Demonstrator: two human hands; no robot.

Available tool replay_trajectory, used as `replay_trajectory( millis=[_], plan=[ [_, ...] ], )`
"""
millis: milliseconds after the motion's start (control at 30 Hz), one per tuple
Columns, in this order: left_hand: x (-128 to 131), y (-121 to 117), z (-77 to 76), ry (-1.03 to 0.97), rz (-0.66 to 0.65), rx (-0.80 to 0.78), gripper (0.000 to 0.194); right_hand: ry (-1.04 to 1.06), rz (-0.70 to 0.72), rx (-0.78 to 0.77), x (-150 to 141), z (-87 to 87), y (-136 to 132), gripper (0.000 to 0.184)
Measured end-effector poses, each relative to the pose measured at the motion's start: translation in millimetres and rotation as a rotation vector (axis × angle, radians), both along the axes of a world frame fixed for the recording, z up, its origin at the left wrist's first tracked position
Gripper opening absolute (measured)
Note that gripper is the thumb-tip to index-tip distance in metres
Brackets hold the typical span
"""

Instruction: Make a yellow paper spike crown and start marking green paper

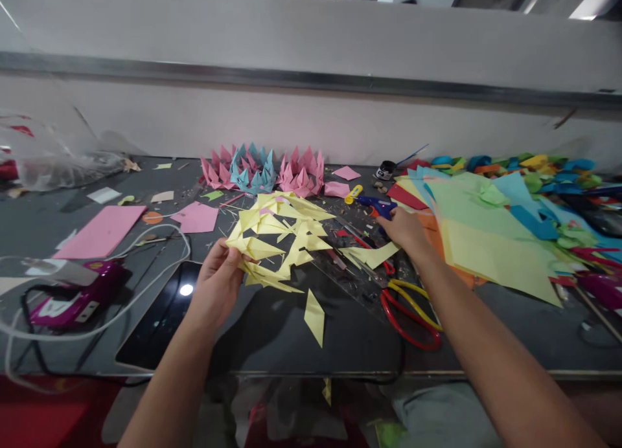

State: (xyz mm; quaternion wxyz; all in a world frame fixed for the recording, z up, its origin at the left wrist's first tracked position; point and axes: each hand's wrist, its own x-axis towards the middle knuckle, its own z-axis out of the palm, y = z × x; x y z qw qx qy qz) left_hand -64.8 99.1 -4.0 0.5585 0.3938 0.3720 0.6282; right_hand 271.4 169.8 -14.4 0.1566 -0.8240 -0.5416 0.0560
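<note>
My left hand [221,273] pinches the near left edge of a pale yellow folded-paper ring with pointed petals [260,247], a little above the table. My right hand [401,226] is closed around the handle of a blue hot glue gun [376,205], whose yellow-tipped end points left; some of the fingers are hidden. A loose yellow paper diamond [315,318] lies just right of the ring. Below my right hand are scissors with red and yellow handles [408,312] and a yellow paper scrap [372,255].
Pink and blue folded-paper rings [262,171] stand at the back. Coloured sheets [490,234] are stacked on the right. At left lie a dark tablet [158,315], a purple power strip [80,299], white cables and pink paper [101,231]. A small black jar [385,169] stands behind the glue gun.
</note>
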Motion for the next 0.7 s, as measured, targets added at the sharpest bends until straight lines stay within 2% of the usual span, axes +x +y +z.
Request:
replay_trajectory(
  millis=[167,300,500,700],
  plan=[
    [-0.5,-1.4,1.3,0.045,0.019,-0.065,0.032,-0.007,0.007,0.200,-7.0,-2.8,-12.2,0.031],
    [-2.3,3.8,-2.0,0.100,0.140,-0.134,0.030,-0.004,0.019,0.344,-9.6,-9.5,-22.9,0.034],
    [-4.2,10.7,-5.6,0.156,0.329,-0.273,0.033,-0.010,0.071,0.456,-4.5,-13.0,-32.4,0.034],
    [-2.3,11.0,-6.0,0.176,0.286,-0.286,0.033,0.015,0.122,0.569,-3.1,-5.8,-27.6,0.035]
  ],
)
